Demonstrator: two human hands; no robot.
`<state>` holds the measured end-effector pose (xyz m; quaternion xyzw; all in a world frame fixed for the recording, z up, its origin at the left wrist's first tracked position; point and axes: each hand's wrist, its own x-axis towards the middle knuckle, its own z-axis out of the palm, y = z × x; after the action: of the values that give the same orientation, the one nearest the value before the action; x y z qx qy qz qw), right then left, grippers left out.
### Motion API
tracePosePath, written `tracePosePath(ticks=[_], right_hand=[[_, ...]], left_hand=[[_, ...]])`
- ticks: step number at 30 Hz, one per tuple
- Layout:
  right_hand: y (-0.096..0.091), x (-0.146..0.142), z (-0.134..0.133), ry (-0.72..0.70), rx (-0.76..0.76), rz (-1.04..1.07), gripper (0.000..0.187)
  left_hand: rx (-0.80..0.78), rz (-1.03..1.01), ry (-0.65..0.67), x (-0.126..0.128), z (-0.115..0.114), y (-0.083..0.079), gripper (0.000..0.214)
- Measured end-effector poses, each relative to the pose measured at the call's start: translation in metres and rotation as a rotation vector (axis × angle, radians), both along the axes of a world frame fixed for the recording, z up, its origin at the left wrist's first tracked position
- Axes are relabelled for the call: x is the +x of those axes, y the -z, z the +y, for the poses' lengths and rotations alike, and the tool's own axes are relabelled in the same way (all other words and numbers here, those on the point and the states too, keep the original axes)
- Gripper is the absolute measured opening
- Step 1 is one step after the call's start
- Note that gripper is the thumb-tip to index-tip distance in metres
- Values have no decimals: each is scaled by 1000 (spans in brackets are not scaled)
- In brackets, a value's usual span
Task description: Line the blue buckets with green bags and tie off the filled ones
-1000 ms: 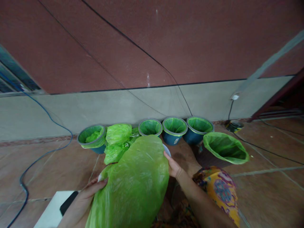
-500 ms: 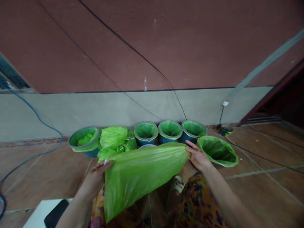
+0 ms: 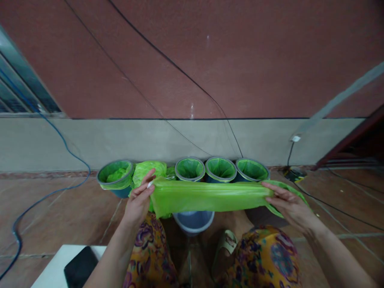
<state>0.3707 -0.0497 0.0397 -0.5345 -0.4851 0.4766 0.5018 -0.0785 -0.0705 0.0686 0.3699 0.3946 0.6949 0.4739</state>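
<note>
The left hand (image 3: 138, 202) and right hand (image 3: 285, 202) are well apart, each pinching one end of a thin translucent green plastic bag (image 3: 207, 196) stretched between them above the brown tiled floor (image 3: 354, 256). Along the floor's wall edge stand three round blue grey-rimmed buckets (image 3: 221, 169) with green liners; the bag hides their lower parts. Farther left, a bundle of crumpled green plastic (image 3: 159, 168) sits beside a blue bucket holding green plastic (image 3: 117, 186). The bag also covers the back of a pale round basin (image 3: 193, 222). The right hand blocks part of a dark green-lined bin (image 3: 265, 216). Toward the floor's near left corner, a black flat rectangular object (image 3: 81, 266) lies on a white flat surface (image 3: 55, 264).
</note>
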Motion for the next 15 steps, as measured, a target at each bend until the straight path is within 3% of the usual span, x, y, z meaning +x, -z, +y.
tracePosePath(ticks=[4,6,11,15], right_hand=[[-2,-5,1,-34,28,-193,56],[-1,-6,2,-10,40,-290,50],[-7,0,2,128,122,-598,31],[-17,-1,-2,174,302,-563,29]], left_hand=[[1,-56,168,-1,0,-26,29],[-20,-48,185,-2,3,-32,36],[-26,42,29,-3,13,-32,30],[-115,164,118,1,11,-34,60]])
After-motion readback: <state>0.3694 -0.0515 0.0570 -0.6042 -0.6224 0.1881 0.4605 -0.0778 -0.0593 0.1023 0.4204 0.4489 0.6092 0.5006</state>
